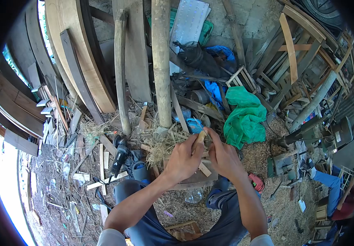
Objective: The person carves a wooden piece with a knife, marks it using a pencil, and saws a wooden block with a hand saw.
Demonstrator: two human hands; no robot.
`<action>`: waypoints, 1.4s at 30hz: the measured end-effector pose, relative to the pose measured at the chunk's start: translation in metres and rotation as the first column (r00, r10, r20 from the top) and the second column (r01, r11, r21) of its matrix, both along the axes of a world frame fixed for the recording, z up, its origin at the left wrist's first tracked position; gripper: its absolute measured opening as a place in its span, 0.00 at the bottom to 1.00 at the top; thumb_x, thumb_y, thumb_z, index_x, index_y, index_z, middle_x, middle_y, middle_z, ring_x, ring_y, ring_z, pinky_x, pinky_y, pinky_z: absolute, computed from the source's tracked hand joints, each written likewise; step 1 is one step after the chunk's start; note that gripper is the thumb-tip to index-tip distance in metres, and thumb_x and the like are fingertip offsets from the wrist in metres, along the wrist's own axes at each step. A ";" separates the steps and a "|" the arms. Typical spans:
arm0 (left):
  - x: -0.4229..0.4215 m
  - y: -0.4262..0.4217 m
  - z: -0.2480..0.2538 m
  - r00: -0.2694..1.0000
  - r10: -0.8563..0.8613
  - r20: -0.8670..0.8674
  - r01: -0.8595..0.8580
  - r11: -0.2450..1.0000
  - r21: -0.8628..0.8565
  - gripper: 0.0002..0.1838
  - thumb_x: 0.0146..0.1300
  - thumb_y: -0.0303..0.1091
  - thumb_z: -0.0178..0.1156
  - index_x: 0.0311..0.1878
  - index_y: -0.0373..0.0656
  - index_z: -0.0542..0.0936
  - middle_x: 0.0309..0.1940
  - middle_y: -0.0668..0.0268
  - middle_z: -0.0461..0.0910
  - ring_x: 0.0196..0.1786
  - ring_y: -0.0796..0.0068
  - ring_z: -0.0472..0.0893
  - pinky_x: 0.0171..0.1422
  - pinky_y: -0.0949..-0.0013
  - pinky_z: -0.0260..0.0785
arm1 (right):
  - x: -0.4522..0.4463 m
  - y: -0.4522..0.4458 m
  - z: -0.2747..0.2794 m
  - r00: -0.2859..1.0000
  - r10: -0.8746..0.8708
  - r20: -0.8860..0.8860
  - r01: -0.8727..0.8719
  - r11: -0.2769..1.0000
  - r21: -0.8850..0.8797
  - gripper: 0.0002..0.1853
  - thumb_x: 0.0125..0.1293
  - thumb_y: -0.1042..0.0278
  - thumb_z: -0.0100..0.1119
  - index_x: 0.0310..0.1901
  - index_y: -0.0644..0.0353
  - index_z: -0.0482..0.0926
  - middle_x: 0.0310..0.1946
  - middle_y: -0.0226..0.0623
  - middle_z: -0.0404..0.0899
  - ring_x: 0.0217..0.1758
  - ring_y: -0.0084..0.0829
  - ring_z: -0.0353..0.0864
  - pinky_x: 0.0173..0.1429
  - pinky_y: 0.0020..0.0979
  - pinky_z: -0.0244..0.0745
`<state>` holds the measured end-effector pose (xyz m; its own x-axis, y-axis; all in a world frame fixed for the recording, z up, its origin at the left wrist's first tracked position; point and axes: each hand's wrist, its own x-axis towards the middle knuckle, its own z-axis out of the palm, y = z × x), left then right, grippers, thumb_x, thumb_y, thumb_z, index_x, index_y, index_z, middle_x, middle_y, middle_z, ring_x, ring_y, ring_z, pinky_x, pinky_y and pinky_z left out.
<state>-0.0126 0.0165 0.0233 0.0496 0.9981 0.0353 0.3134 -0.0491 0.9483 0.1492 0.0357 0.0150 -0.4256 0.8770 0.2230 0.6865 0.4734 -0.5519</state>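
Both hands are raised close together at the middle of the view, above my knees. My left hand (184,158) is closed round a small pale wooden piece (200,138), which sticks up between the hands. At the upper end of that piece, the fingers of my right hand (225,158) are pinched together; what they hold there, if anything, is too small to name. Beneath the hands lies a wooden board (193,180) with a short pale strip (204,169) on it.
A black angle grinder (120,158) lies to the left, near wood strips. Dry shavings (160,149), a green plastic bag (245,117) and a red tool (257,182) surround the hands. Planks and poles lean behind. Another person (347,201) is at the far right.
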 end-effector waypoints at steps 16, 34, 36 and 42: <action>0.004 -0.008 -0.004 0.981 -0.023 -0.190 0.057 0.983 0.173 0.11 0.65 0.33 0.51 0.43 0.33 0.73 0.25 0.44 0.76 0.29 0.41 0.78 0.33 0.49 0.70 | 0.000 0.003 -0.005 0.998 0.049 -0.038 -0.055 0.987 -0.152 0.29 0.64 0.76 0.51 0.65 0.56 0.54 0.19 0.52 0.76 0.25 0.56 0.78 0.30 0.53 0.68; 0.007 -0.009 -0.009 0.991 -0.010 -0.132 0.037 0.979 0.200 0.20 0.65 0.31 0.53 0.55 0.26 0.72 0.30 0.41 0.79 0.31 0.45 0.81 0.36 0.58 0.71 | 0.009 0.008 -0.012 0.916 -0.070 -0.394 0.031 0.994 -0.105 0.15 0.68 0.69 0.55 0.53 0.64 0.72 0.20 0.40 0.73 0.18 0.28 0.72 0.26 0.31 0.65; 0.009 -0.008 -0.012 0.986 0.060 -0.154 -0.005 0.943 0.333 0.23 0.62 0.34 0.55 0.58 0.30 0.70 0.36 0.43 0.79 0.33 0.43 0.81 0.38 0.52 0.74 | 0.007 0.005 -0.004 0.891 -0.122 -0.436 0.056 0.985 -0.162 0.11 0.68 0.67 0.56 0.47 0.64 0.73 0.21 0.33 0.73 0.21 0.23 0.70 0.28 0.29 0.64; 0.012 -0.010 -0.009 0.964 0.071 -0.255 0.035 0.920 0.390 0.25 0.60 0.28 0.56 0.61 0.28 0.69 0.42 0.40 0.78 0.36 0.43 0.82 0.37 0.56 0.74 | 0.005 0.003 -0.008 0.764 -0.209 -0.610 0.039 0.959 -0.280 0.12 0.67 0.62 0.62 0.39 0.63 0.75 0.20 0.21 0.70 0.20 0.12 0.65 0.24 0.20 0.58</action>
